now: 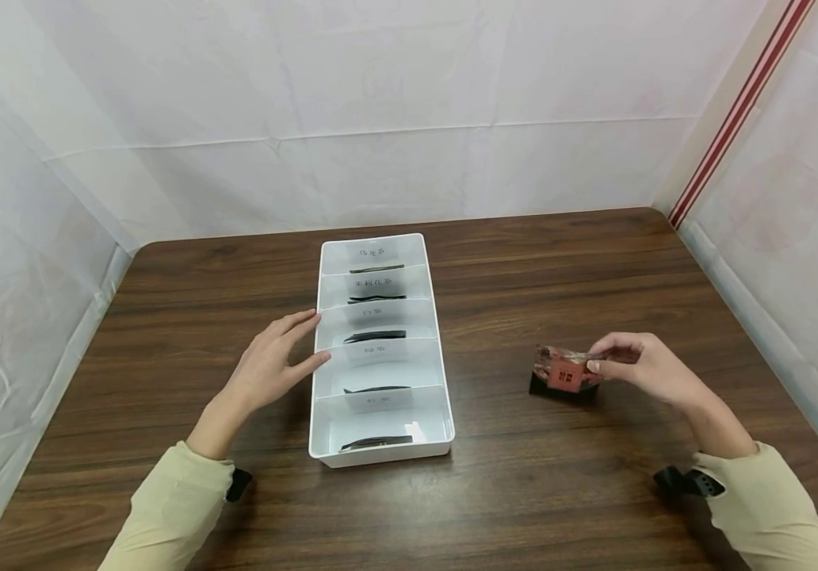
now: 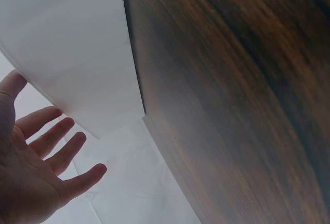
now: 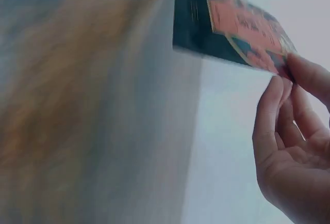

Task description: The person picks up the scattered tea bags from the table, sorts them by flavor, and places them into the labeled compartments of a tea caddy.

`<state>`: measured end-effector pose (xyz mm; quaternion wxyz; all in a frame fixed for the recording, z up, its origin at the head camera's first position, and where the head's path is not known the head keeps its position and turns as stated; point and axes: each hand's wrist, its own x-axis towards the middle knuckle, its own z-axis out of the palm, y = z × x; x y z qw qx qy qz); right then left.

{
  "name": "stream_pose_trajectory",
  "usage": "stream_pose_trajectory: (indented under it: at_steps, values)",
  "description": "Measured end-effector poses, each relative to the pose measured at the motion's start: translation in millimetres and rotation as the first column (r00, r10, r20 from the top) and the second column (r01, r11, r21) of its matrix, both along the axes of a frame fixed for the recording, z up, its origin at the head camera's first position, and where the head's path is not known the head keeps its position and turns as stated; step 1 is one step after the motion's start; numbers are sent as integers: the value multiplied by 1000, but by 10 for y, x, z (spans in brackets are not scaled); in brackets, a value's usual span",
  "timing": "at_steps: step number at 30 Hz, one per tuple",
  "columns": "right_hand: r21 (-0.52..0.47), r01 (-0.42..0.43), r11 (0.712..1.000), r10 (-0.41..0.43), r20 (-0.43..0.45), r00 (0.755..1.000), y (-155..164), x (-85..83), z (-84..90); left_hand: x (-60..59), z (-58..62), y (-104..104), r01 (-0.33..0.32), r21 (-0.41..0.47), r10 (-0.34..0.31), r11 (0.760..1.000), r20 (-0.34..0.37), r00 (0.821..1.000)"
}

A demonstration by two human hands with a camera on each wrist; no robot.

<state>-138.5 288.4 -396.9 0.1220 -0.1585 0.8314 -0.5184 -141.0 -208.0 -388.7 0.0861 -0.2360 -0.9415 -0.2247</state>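
A white divided box [image 1: 389, 457] with handwritten labels stands on the table, split crosswise into several compartments. Dark flat packets [image 1: 376, 443] lie in its compartments, mostly seen by their edges. My left hand [image 1: 266, 366] is at the box's left side, fingers spread and fingertips right at the rim; the left wrist view shows them along the outer wall. To the right of the box, my right hand [image 1: 651, 369] pinches a small tea sachet [image 1: 564, 374] by one end between thumb and fingers. The sachet is black with a red label [image 3: 247, 20] and is held above the table.
The dark wood-grain table [image 1: 509, 492] reaches back to a white sheet wall [image 1: 380, 174]. White sheeting also hangs at both sides, with a red-striped strip [image 1: 740, 111] in the back right corner. A black band [image 1: 689, 481] shows at the right sleeve's cuff.
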Motion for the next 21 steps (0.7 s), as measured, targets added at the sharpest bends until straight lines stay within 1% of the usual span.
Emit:
stream_pose_trajectory:
  at_steps: [3,6,8,11,14,17,21]
  values:
    - [6,60,998,-59,-69,996,-67,6,112,-1,-1,0,1,0,-1,1000,0,1000]
    - [8,121,993,-119,-123,985,-143,16,207,1,-2,3,1,2,-1,1000,4,1000]
    - [-12,146,989,-146,-142,979,-201,27,267,2,-2,5,2,3,-2,1000,7,1000]
    - [-65,159,985,-168,-166,972,-305,47,356,4,-2,6,1,3,-1,1000,7,1000]
    - [-133,131,982,-157,-205,966,-439,77,455,3,-1,8,1,2,-1,1000,5,1000]
    - [-203,74,976,-125,-253,959,-588,111,536,1,-2,10,2,2,-2,1000,4,1000]
    - [-294,-12,956,-81,-303,950,-765,129,556,-2,-1,11,1,0,-1,1000,4,1000]
